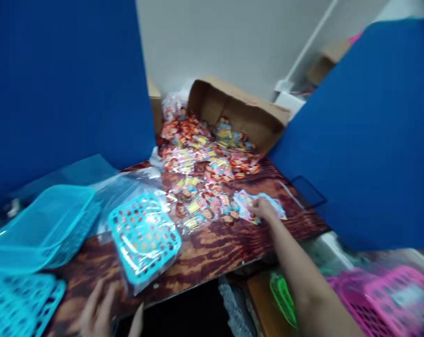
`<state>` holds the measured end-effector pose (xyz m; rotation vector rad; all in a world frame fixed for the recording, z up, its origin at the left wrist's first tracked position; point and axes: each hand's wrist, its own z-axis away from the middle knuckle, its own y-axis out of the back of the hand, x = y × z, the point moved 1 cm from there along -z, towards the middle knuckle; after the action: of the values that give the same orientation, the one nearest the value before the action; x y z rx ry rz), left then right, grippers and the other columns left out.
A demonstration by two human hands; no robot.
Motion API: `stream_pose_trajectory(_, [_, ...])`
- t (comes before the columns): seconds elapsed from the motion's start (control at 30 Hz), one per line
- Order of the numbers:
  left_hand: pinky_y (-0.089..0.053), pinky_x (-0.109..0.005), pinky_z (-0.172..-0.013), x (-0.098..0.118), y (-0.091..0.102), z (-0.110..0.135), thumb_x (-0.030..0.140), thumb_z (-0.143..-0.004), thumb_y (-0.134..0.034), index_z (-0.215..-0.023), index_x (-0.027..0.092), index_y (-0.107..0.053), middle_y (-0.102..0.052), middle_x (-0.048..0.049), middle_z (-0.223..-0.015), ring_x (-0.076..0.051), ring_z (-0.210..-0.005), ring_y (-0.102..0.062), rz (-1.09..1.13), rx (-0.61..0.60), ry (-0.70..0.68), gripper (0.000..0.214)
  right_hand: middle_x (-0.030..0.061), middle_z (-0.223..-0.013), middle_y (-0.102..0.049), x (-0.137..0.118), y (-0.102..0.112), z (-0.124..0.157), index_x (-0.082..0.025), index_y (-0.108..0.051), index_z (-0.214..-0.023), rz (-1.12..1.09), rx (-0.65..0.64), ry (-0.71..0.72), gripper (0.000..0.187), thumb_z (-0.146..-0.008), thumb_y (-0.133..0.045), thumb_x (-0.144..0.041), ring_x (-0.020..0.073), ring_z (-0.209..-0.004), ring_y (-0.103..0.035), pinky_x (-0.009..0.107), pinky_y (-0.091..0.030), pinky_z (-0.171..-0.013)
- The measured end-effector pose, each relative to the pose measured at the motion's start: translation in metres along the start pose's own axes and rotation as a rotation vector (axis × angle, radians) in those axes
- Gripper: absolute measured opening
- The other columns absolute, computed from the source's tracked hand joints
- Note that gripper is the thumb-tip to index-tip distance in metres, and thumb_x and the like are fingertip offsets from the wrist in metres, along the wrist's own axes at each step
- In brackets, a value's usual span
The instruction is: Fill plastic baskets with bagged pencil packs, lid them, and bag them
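My right hand (pixel 264 208) reaches across the table onto small colourful printed cards (pixel 244 204), its fingers closed on one of them. Beneath the hand, more of the cards spread out to the right. My left hand (pixel 101 309) is low at the table's front edge, fingers apart, with nothing in it. Just above it lies a turquoise perforated plastic basket (pixel 145 236) inside a clear bag. Between that basket and the cards lie several doll-figure packets (pixel 197 206) in clear wrap. Motion blurs the finer details.
A tipped cardboard box (pixel 240 100) spills a heap of doll packets (pixel 187 135) at the back. Turquoise baskets (pixel 43 229) are stacked at left. Blue panels (pixel 366 140) flank the wood-patterned table (pixel 197 257). Pink baskets (pixel 390 299) and a green basket (pixel 282 297) stand below right.
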<state>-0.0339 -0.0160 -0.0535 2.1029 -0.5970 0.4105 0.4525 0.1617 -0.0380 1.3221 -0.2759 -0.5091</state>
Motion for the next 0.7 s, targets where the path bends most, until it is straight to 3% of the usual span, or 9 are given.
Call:
stream_pose_trajectory(0.07, [-0.038, -0.058, -0.098, 0.023, 0.013, -0.011, 0.020, -0.070, -0.074, -0.139, 0.026, -0.035, -0.038, -0.0168, -0.138, -0.038, -0.123, -0.042, -0.089, -0.005, -0.149, 0.079, 0.0126, -0.080, -0.066, -0.003, -0.002, 0.000, -0.012, -0.062, -0.088, -0.046, 0.053, 0.006, 0.020, -0.077, -0.055, -0.027, 0.0225, -0.075, -0.062, 0.028, -0.042, -0.063])
stream_pose_trajectory(0.17, [-0.037, -0.060, -0.098, 0.044, 0.013, -0.035, 0.017, -0.073, -0.070, -0.128, 0.019, -0.048, -0.053, -0.0162, -0.120, -0.036, -0.118, -0.046, -0.195, -0.034, -0.324, 0.060, 0.0115, -0.082, -0.065, -0.012, 0.002, 0.013, -0.012, -0.058, -0.099, -0.146, 0.168, 0.033, 0.027, -0.083, -0.047, -0.032, 0.0212, -0.073, -0.061, 0.029, -0.043, -0.062])
stream_pose_trajectory(0.27, [-0.040, -0.057, -0.095, 0.048, 0.006, -0.048, 0.011, -0.075, -0.066, -0.113, 0.015, -0.058, -0.060, -0.0127, -0.101, -0.030, -0.105, -0.053, -0.231, -0.047, -0.396, 0.039, 0.0051, -0.075, -0.061, -0.032, 0.016, 0.051, -0.015, -0.053, -0.104, -0.589, 0.210, 0.219, 0.034, -0.084, -0.048, -0.042, 0.0163, -0.063, -0.058, 0.025, -0.043, -0.054])
stream_pose_trajectory(0.3, [-0.041, -0.054, -0.093, 0.048, 0.004, -0.049, 0.009, -0.076, -0.064, -0.110, 0.015, -0.059, -0.061, -0.0114, -0.097, -0.028, -0.100, -0.054, -0.228, -0.046, -0.413, 0.034, 0.0028, -0.072, -0.060, -0.041, 0.020, 0.069, -0.016, -0.053, -0.102, -0.838, 0.144, 0.326, 0.036, -0.081, -0.053, -0.046, 0.0147, -0.059, -0.055, 0.024, -0.042, -0.051])
stream_pose_trajectory(0.37, [-0.044, -0.049, -0.088, 0.048, 0.001, -0.051, 0.007, -0.078, -0.060, -0.105, 0.016, -0.061, -0.061, -0.0093, -0.090, -0.024, -0.093, -0.055, -0.216, -0.040, -0.440, 0.028, -0.0008, -0.070, -0.059, -0.061, 0.022, 0.108, -0.019, -0.054, -0.093, -1.093, -0.221, 0.432, 0.038, -0.072, -0.066, -0.047, 0.0110, -0.055, -0.053, 0.021, -0.040, -0.048])
stream_pose_trajectory(0.43, [-0.045, -0.045, -0.083, 0.049, 0.000, -0.054, 0.007, -0.079, -0.060, -0.101, 0.015, -0.061, -0.062, -0.0079, -0.085, -0.023, -0.088, -0.055, -0.199, -0.028, -0.458, 0.023, -0.0037, -0.063, -0.057, -0.079, 0.013, 0.148, -0.018, -0.055, -0.085, -1.169, -0.607, 0.420, 0.036, -0.070, -0.070, -0.047, 0.0067, -0.047, -0.047, 0.017, -0.035, -0.044])
stream_pose_trajectory(0.5, [-0.045, -0.042, -0.078, 0.050, 0.000, -0.059, 0.009, -0.078, -0.062, -0.097, 0.015, -0.062, -0.063, -0.0072, -0.081, -0.022, -0.083, -0.054, -0.179, -0.008, -0.449, 0.020, -0.0060, -0.056, -0.053, -0.094, -0.004, 0.183, -0.017, -0.055, -0.082, -1.202, -0.872, 0.364, 0.038, -0.068, -0.072, -0.048, 0.0034, -0.040, -0.039, 0.015, -0.028, -0.039])
stream_pose_trajectory(0.6, [-0.044, -0.038, -0.072, 0.052, 0.000, -0.067, 0.012, -0.077, -0.066, -0.093, 0.015, -0.063, -0.064, -0.0063, -0.079, -0.021, -0.079, -0.054, -0.148, 0.028, -0.411, 0.017, -0.0056, -0.053, -0.054, -0.111, -0.037, 0.218, -0.015, -0.056, -0.079, -1.274, -0.971, 0.268, 0.042, -0.065, -0.075, -0.049, 0.0018, -0.037, -0.036, 0.014, -0.025, -0.036])
stream_pose_trajectory(0.7, [-0.042, -0.036, -0.071, 0.052, 0.000, -0.071, 0.015, -0.077, -0.067, -0.091, 0.017, -0.063, -0.064, -0.0055, -0.078, -0.021, -0.078, -0.054, -0.130, 0.035, -0.399, 0.015, -0.0057, -0.052, -0.054, -0.127, -0.058, 0.236, -0.014, -0.056, -0.079, -1.393, -0.880, 0.167, 0.042, -0.064, -0.075, -0.049, 0.0014, -0.037, -0.036, 0.014, -0.025, -0.037])
